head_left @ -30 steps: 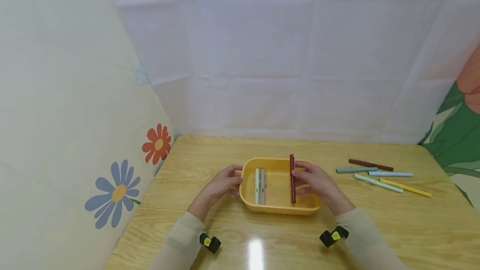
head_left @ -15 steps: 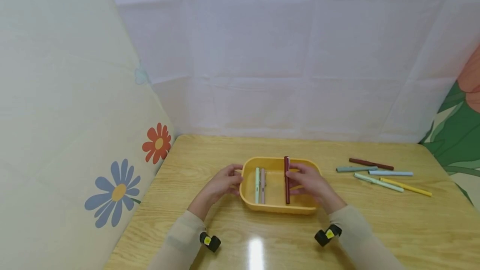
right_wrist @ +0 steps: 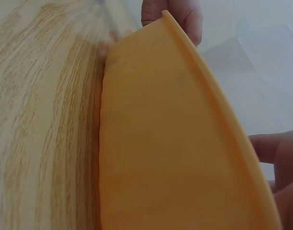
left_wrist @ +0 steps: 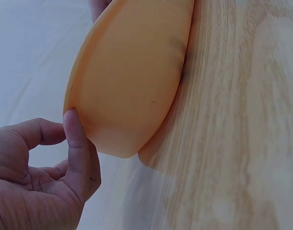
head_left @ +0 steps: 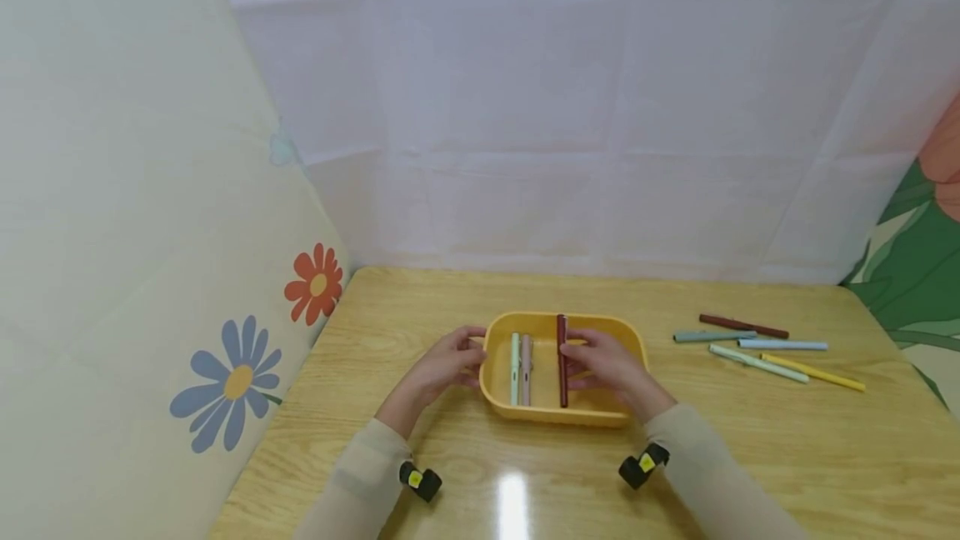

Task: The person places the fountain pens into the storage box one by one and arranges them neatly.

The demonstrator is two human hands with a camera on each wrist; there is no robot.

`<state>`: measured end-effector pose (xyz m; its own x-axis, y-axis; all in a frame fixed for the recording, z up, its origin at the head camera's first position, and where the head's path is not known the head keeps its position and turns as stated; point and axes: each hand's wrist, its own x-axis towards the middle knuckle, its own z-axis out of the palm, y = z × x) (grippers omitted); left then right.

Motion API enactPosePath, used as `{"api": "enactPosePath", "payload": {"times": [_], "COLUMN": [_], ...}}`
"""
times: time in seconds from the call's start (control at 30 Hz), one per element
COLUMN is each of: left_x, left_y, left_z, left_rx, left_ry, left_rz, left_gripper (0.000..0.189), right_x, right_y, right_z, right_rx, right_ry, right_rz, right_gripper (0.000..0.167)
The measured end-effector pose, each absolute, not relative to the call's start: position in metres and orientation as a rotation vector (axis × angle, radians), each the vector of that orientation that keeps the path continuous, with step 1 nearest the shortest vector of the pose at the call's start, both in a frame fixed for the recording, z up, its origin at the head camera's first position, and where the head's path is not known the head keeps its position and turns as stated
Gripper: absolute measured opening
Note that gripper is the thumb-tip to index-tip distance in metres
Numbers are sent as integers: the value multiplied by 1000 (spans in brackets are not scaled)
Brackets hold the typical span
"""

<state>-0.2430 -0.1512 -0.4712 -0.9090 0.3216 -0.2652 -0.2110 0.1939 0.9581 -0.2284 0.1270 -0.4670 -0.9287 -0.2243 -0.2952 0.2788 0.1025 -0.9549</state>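
Yellow-orange tray (head_left: 543, 377), dark red pens (head_left: 563, 361), pale green pens (head_left: 515, 369), mauve pen (head_left: 527, 369), wood-grained table (head_left: 420, 298), flower-patterned cream wall (head_left: 150, 148)

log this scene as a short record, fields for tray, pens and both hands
tray: yellow tray on wooden table
pens inside: mint pen, mauve pen, side by side
right hand: right hand holds dark red pen at the tray; contact with its floor unclear
left hand: left hand touches the tray's left end
loose pens, right of tray: red-brown pen, grey-green pen, light blue pen, pale green pen, yellow pen
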Motion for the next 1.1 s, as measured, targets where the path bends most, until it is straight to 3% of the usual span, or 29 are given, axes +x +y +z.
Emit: {"api": "enactPosePath", "payload": {"times": [1.1], "left_x": [-243], "left_y": [-152], "left_z": [-471], "left_rx": [103], "left_ry": [2071], "left_rz": [1770], "left_gripper": [50], "right_x": [-238], "right_y": [96], "right_z": [-479], "right_rx": [129], "right_ry": [2054], "right_rz": [-1730], "right_gripper": [37]}}
